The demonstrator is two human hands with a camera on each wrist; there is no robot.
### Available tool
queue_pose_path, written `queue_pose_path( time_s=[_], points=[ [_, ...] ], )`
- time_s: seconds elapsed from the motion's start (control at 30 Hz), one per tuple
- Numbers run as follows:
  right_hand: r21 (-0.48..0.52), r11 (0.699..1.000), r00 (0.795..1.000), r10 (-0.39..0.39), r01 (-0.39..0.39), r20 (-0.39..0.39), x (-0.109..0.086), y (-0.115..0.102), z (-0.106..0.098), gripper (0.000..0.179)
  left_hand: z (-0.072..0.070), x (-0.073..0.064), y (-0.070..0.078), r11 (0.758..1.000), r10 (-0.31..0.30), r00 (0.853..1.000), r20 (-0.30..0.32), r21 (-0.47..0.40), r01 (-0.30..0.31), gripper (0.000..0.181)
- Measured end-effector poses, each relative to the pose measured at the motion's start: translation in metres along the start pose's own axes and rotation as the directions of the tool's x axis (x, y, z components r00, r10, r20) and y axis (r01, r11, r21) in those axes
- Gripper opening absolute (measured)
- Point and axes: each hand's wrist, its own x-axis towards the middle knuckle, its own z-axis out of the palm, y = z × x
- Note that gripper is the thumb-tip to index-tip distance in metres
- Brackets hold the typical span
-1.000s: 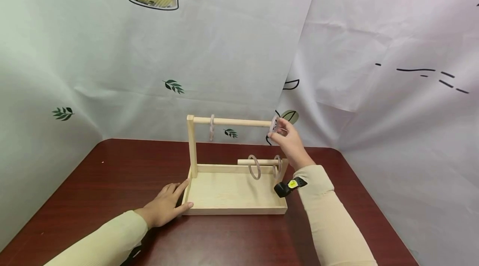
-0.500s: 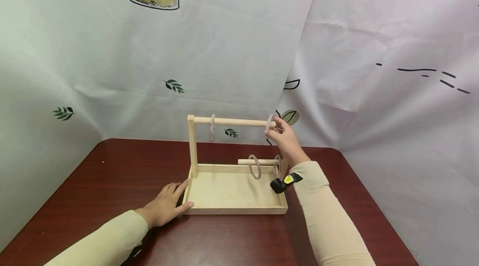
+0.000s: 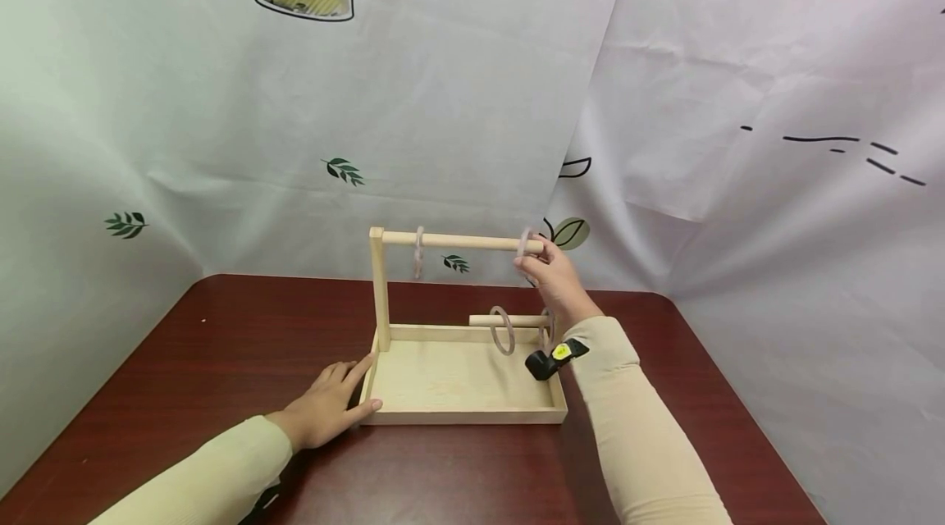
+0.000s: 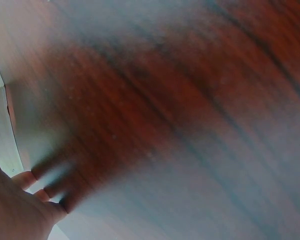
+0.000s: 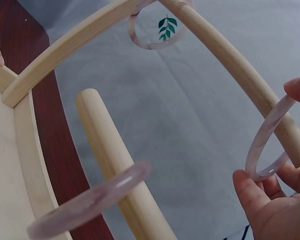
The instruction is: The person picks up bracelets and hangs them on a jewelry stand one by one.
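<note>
My right hand (image 3: 558,279) pinches a pale pink bangle (image 5: 262,142) between thumb and fingers. That bangle is around the free right end of the upper rod (image 3: 472,241) of a wooden stand. Farther left on the same rod hangs a second bangle (image 3: 418,253). Around the lower rod (image 3: 480,320) hang two more, one bangle (image 3: 503,330) near its middle and another partly hidden behind my right wrist. My left hand (image 3: 325,406) rests with extended fingers against the left edge of the stand's shallow tray (image 3: 458,418).
The stand is on a dark red wooden table (image 3: 244,344). A left post (image 3: 380,287) carries the upper rod. White printed cloth (image 3: 458,98) hangs behind and at both sides of the table.
My right hand has moved left, bringing the pinched bangle from the upper rod's tip to a little way along the rod. The left hand has stayed in place.
</note>
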Motion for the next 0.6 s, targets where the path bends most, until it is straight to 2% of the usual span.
queue_pose_path(
  time_s=[0.07, 0.23, 0.4, 0.6],
  points=[
    [0.076, 0.997, 1.0, -0.015, 0.013, 0.024, 0.001, 0.002, 0.002, 0.069, 0.0, 0.0, 0.0, 1.0, -0.002, 1.0, 0.0, 0.0, 0.002, 0.08],
    [0.157, 0.987, 0.997, -0.045, 0.036, 0.055, 0.003, 0.006, 0.005, 0.064, 0.0, 0.0, 0.0, 1.0, -0.003, 1.0, -0.002, 0.001, 0.003, 0.08],
    [0.228, 0.974, 0.999, 0.001, -0.008, 0.032, 0.006, 0.01, 0.01, 0.057, 0.001, 0.0, -0.001, 1.0, -0.003, 1.0, -0.002, 0.003, 0.003, 0.08],
    [0.252, 0.967, 0.999, 0.04, -0.042, 0.013, 0.007, 0.013, 0.015, 0.047, 0.001, 0.001, -0.002, 1.0, -0.002, 1.0, 0.0, -0.006, 0.002, 0.08]
  ],
)
